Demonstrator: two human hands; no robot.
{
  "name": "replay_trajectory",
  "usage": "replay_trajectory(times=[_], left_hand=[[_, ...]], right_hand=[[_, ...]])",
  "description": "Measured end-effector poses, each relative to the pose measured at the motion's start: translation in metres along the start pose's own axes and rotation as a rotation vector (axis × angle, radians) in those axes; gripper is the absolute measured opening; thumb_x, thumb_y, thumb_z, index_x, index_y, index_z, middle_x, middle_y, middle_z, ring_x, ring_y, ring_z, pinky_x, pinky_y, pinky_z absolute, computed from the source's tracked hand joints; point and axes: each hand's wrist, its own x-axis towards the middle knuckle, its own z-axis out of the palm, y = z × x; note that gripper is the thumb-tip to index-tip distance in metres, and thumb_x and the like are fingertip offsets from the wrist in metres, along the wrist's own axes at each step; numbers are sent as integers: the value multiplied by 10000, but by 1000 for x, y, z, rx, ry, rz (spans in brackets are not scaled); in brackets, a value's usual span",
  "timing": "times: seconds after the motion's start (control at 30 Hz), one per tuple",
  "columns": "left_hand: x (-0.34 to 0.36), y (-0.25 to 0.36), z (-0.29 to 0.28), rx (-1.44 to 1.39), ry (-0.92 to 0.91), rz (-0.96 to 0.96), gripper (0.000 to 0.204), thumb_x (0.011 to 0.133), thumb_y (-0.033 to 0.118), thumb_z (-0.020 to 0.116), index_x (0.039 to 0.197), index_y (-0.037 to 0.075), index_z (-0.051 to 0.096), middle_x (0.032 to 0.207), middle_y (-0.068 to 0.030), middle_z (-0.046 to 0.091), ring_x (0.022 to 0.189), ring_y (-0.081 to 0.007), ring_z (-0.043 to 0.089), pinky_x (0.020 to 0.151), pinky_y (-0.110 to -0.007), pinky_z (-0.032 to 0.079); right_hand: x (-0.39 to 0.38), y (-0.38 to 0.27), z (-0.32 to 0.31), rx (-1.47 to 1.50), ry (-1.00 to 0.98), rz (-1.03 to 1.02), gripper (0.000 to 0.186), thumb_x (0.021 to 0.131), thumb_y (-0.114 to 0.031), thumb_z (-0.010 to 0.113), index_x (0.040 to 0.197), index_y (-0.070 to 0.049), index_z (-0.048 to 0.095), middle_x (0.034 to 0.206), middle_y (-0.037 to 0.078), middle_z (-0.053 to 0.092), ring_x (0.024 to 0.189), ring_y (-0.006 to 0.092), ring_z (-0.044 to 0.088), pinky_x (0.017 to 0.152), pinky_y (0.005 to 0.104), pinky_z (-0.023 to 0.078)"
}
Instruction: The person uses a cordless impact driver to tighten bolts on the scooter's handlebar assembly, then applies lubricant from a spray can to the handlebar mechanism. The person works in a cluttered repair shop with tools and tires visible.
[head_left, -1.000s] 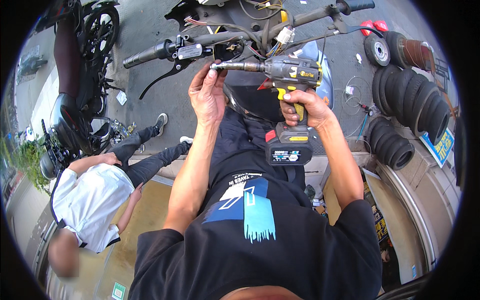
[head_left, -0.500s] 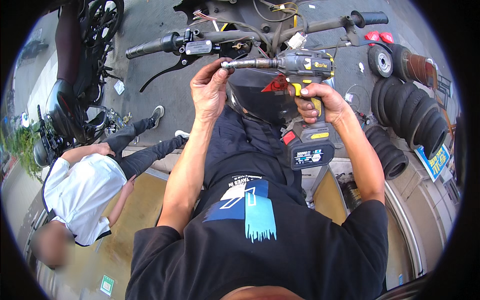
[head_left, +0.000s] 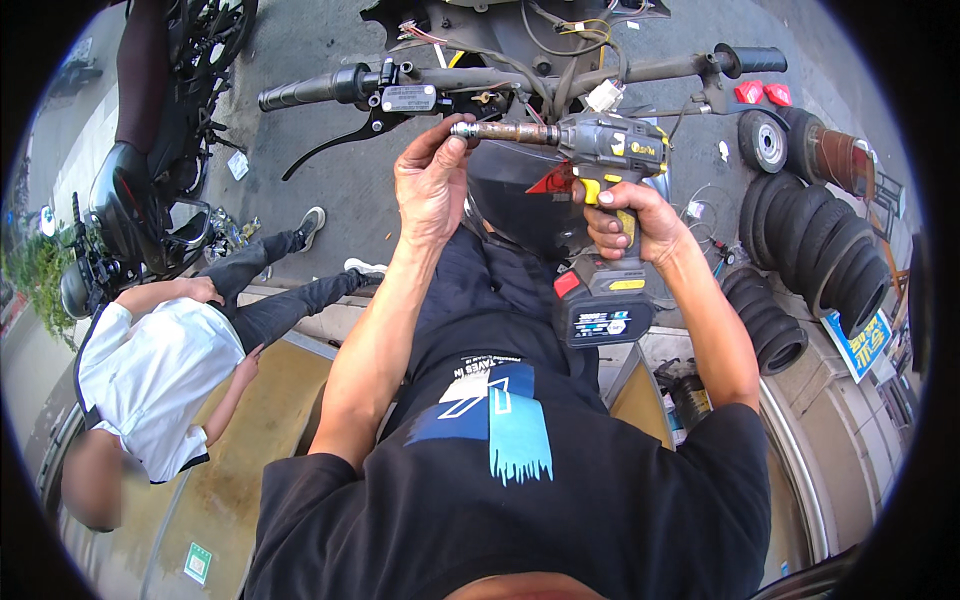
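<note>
Head cam: right hand (head_left: 640, 217) gripping a cordless impact wrench (head_left: 615, 143) just this side of the handlebar (head_left: 480, 77), left hand (head_left: 430, 190) pinching its socket tip (head_left: 464, 130). Stray trigger (head_left: 590, 191) squeeze (yikes) could spin that into fingertips. Grey pavement (head_left: 350, 205) outdoors, stacked tyres (head_left: 800, 235) right.

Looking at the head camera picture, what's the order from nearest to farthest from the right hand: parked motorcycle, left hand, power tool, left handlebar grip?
From the right hand:
1. Power tool: gripped in it.
2. Left hand: at the tool's tip.
3. Left handlebar grip: ahead, beyond the left hand.
4. Parked motorcycle: far left.
</note>
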Motion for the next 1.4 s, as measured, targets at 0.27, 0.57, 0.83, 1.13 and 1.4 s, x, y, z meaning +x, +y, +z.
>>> replay_trajectory(times=[0.27,0.57,0.83,1.13,1.4], left_hand=[[5,-3,28,-41,139,-94,249,983,100,745,1203,-18,741,1255,-169,739,1216,-257,683,1147,-412,509],[14,-8,27,-68,157,-121,247,995,165,746,1178,2,714,1221,-147,741,1202,-250,685,1130,-400,530],[9,-11,24,-66,140,-94,252,1011,154,726,1215,9,691,1244,-128,731,1189,-235,689,1127,-412,532],[16,-16,14,13,53,-76,253,981,40,734,1231,34,693,1231,-117,743,1191,-225,686,1140,-414,502],[23,-17,17,-7,7,-96,237,1001,66,713,1237,45,694,1240,-112,735,1192,-225,675,1129,-447,487]], right_hand=[[2,8,7,16,45,-99,369,947,-235,657,1235,-15,587,662,1,465,499,114,459,481,306,416],[5,5,11,-8,54,-135,308,967,-202,635,1204,-5,627,674,2,498,502,107,442,509,313,418],[1,-1,22,-59,113,-128,306,962,-191,645,1190,12,621,667,10,499,503,114,453,513,319,425],[-2,-11,36,-96,168,-138,308,947,-188,668,1174,16,624,668,17,504,511,120,463,515,315,435],[-3,-9,38,-148,200,-148,338,941,-203,655,1207,-1,603,649,23,472,505,120,442,507,314,413]])
